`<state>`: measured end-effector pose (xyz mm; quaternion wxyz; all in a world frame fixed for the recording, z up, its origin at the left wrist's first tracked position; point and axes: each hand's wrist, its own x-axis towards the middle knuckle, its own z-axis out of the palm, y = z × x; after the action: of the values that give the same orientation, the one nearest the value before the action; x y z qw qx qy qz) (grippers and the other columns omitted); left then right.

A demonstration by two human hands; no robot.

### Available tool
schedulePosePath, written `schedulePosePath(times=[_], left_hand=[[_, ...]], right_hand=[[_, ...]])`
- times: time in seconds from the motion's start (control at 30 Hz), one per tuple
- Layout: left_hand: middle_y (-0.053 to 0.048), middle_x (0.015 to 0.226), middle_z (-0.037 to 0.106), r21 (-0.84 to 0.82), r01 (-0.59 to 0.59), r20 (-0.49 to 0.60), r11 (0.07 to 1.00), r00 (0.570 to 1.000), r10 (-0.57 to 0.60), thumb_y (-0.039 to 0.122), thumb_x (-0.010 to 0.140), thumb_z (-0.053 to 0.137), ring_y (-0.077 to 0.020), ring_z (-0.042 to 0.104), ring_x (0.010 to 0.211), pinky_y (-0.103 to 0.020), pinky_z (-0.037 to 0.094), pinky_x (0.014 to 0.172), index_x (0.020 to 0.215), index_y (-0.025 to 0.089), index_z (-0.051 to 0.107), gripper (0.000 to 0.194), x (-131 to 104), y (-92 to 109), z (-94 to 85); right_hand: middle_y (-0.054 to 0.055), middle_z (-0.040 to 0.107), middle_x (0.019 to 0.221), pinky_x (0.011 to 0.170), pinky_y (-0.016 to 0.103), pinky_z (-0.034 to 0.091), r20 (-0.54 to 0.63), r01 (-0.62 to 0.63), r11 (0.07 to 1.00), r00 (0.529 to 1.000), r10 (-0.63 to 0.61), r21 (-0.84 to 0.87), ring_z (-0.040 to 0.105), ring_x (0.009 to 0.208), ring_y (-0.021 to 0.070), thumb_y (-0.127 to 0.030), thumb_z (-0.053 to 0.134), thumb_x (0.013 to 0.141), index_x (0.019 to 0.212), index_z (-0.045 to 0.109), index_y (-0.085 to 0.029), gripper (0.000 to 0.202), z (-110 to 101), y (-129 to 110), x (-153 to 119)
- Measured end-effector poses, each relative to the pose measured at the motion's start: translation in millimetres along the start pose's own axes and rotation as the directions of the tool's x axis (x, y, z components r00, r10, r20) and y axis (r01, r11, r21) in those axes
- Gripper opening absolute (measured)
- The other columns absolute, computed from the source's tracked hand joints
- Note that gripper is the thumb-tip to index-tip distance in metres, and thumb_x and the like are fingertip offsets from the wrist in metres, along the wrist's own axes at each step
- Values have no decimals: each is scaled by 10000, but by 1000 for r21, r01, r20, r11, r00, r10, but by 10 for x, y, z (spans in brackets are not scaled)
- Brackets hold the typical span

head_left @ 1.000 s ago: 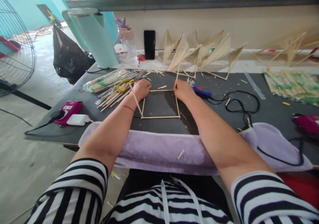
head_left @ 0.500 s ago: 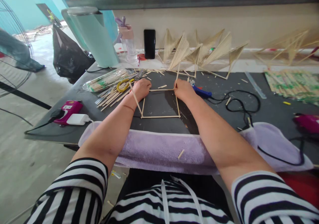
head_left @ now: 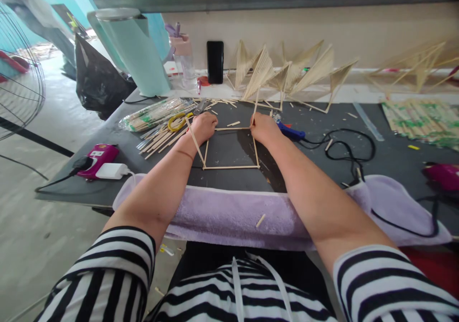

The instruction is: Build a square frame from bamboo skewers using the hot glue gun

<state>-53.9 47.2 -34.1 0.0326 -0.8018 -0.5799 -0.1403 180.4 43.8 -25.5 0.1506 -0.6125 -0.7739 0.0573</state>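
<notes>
A four-sided frame of thin wooden sticks [head_left: 231, 167] lies on the dark table in front of me, with one stick slanting up from its near left corner and another rising at its far right corner. My left hand [head_left: 205, 126] is closed at the far left corner; its fingertips are partly hidden. At the far right corner, my right hand [head_left: 264, 127] pinches the frame and the rising stick. Beside my left hand lie yellow-handled scissors [head_left: 176, 122] and loose sticks [head_left: 161, 140]. A blue glue gun [head_left: 292, 132] rests just right of my right hand.
Finished stick models [head_left: 263, 71] stand along the wall beside a black phone [head_left: 215, 62]. A kettle [head_left: 132, 49] and a bottle [head_left: 183, 57] are at the back left. A purple towel [head_left: 236, 217] covers the near edge; a pink power strip [head_left: 100, 159] sits left. A cable [head_left: 349, 157] loops at right.
Both hands and the stick frame stay in place. In the left background, a person has moved, with legs now showing near the black bag.
</notes>
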Motion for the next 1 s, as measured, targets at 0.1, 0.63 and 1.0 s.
schedulePosePath(times=[0.1,0.63,1.0], left_hand=[[-115,1064,729,-17,-1,-7,1000,1000,0,215,908,434,-243,625,1109,-364,471,966,943,157,728,301,5,-7,7],[-120,1040,731,-30,-1,-7,1000,1000,0,200,897,441,-240,633,1082,-355,478,938,909,160,728,290,0,11,-16],[-109,1037,731,-30,-2,-21,1000,1000,2,224,897,447,-235,628,1077,-350,476,947,894,178,722,279,-1,1,-10]], right_hand=[[157,696,975,841,388,498,5,3,1000,1000,-3,-2,652,973,316,-105,566,833,1028,643,-150,215,4,3,3],[167,708,990,832,391,498,-5,19,999,1000,-19,-28,665,974,320,-114,547,835,1036,643,-145,225,22,18,13],[144,709,974,858,387,492,-15,22,1000,1000,-22,-14,657,966,303,-115,557,830,1018,646,-164,214,35,32,21]])
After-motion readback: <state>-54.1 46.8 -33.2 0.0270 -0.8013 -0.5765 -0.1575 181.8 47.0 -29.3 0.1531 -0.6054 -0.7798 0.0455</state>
